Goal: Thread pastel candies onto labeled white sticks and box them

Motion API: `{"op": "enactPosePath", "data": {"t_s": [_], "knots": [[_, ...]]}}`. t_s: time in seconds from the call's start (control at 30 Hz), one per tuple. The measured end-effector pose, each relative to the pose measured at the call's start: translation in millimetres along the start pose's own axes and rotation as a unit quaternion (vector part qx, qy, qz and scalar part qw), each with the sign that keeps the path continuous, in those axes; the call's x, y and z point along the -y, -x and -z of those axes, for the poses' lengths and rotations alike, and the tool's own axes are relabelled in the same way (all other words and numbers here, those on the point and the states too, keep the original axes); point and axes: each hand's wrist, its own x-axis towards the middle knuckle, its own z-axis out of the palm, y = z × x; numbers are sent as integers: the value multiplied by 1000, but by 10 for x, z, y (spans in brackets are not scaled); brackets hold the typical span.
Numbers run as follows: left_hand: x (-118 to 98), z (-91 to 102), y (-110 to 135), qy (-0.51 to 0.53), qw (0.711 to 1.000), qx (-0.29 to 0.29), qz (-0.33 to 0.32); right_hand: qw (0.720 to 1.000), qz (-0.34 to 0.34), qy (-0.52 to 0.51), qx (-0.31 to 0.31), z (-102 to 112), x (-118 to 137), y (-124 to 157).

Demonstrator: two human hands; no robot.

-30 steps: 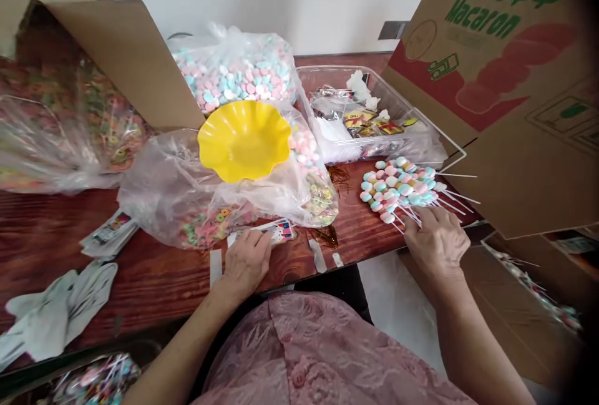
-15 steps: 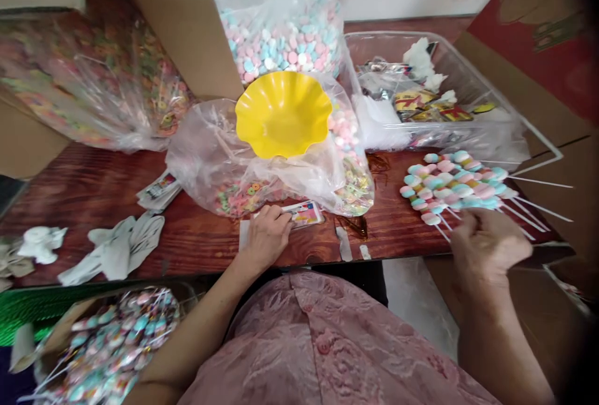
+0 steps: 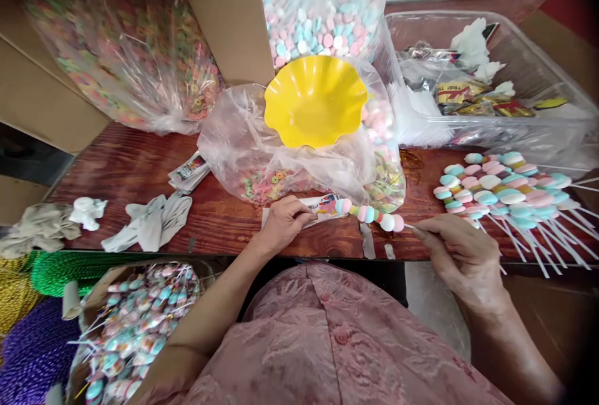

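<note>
My right hand [image 3: 461,252] pinches the stick of a candy skewer [image 3: 369,213] and holds it level over the wooden table [image 3: 224,224], its pastel sweets pointing left. My left hand [image 3: 283,223] is closed on a small printed packet [image 3: 322,206] lying at the table's front edge, just left of the skewer's tip. A pile of finished candy skewers [image 3: 500,190] lies to the right, sticks fanning toward me.
A yellow wavy bowl [image 3: 316,100] rests on clear bags of ring sweets [image 3: 253,161]. Behind are a bag of pastel candies [image 3: 322,24], cardboard boxes and a clear plastic tub [image 3: 515,80]. White gloves [image 3: 150,224] lie left. A box of wrapped skewers [image 3: 135,324] sits low left.
My right hand has lifted one skewer from the pile and carried it left toward the packet. The camera view has tilted down and left; my left hand stays on the packet.
</note>
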Motion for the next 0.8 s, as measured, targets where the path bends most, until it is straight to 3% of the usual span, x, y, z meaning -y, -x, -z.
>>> {"op": "enactPosePath", "data": {"t_s": [0.3, 0.47, 0.57, 0.67, 0.8], "knots": [[52, 26, 33, -6, 998, 17, -59, 999, 5, -3, 40, -117, -140, -13], [45, 7, 36, 1, 999, 13, -37, 997, -68, -30, 3, -101, -142, 67], [27, 16, 36, -1, 999, 25, -29, 997, -70, -31, 2, -103, -130, 106], [21, 21, 45, -11, 999, 30, -38, 999, -26, -1, 18, -4, -138, 89], [53, 12, 53, -36, 997, 39, -57, 995, 49, 56, 73, 357, -181, -41]]}}
